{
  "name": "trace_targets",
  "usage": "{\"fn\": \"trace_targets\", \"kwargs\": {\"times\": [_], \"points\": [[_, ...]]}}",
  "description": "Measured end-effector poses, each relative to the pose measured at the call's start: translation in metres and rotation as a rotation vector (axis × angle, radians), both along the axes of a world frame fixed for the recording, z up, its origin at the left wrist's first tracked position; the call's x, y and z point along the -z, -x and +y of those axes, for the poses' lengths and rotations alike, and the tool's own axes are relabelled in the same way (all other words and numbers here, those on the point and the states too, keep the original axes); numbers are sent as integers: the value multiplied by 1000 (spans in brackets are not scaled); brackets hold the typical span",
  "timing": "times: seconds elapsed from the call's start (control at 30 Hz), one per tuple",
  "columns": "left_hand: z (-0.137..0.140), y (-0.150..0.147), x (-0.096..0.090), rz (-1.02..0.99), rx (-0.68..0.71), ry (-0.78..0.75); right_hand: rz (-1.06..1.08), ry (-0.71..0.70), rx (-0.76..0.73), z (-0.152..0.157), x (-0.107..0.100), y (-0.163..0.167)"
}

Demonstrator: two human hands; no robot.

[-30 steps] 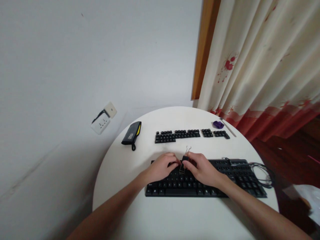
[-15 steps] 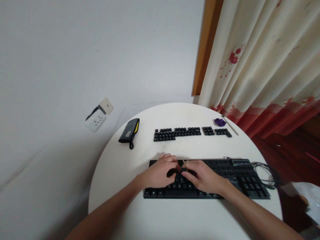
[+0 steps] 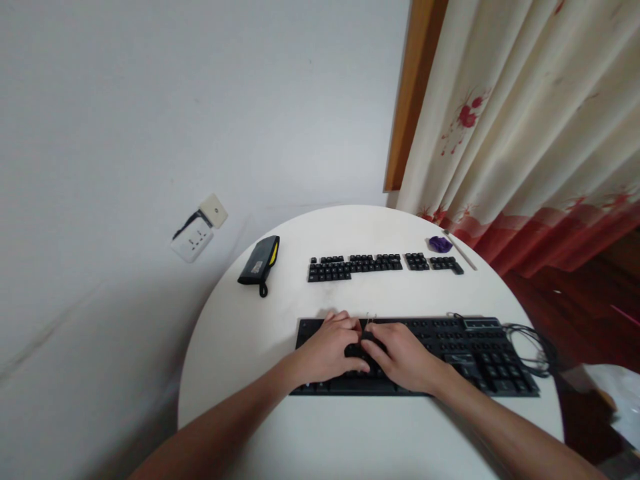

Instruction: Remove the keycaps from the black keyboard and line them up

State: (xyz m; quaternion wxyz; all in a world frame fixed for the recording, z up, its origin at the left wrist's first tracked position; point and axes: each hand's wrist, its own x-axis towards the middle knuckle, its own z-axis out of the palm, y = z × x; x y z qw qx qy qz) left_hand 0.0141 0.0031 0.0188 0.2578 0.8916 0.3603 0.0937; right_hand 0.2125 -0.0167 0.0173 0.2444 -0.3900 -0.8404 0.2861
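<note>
A black keyboard (image 3: 470,343) lies near the front of the round white table, with several keycaps off its upper rows. My left hand (image 3: 330,347) rests over its left part, fingers bent and thumb stretched apart across the keys. Close beside it, my right hand (image 3: 403,353) is closed in a pinch above the keys. Thin wire ends of what looks like a keycap puller (image 3: 371,318) stick up from its fingertips. The fingertips of both hands nearly meet, and the keys underneath are hidden.
Removed keycaps (image 3: 370,265) lie in rows behind the keyboard. A dark pouch (image 3: 260,260) is at the left; a purple crumpled item (image 3: 441,244) and a thin brush-like stick (image 3: 463,252) are at the back right. A coiled cable (image 3: 535,350) lies beside the keyboard.
My left thumb has stretched out to the right over the keys. The right hand has shifted slightly left, and the wire ends now stick up higher above its fingertips.
</note>
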Motion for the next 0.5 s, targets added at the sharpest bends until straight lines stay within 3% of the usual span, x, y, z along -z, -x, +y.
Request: {"fn": "trace_targets", "kwargs": {"times": [0.2, 0.37, 0.5], "points": [[-2, -1, -6, -53, -28, -25, 160, 148, 122, 2, 5, 4], [-3, -2, -4, -254, -93, -25, 281, 82, 278, 1, 6, 4], [-3, -3, -2, -335, -178, -180, 357, 40, 341, 2, 4, 2]]}}
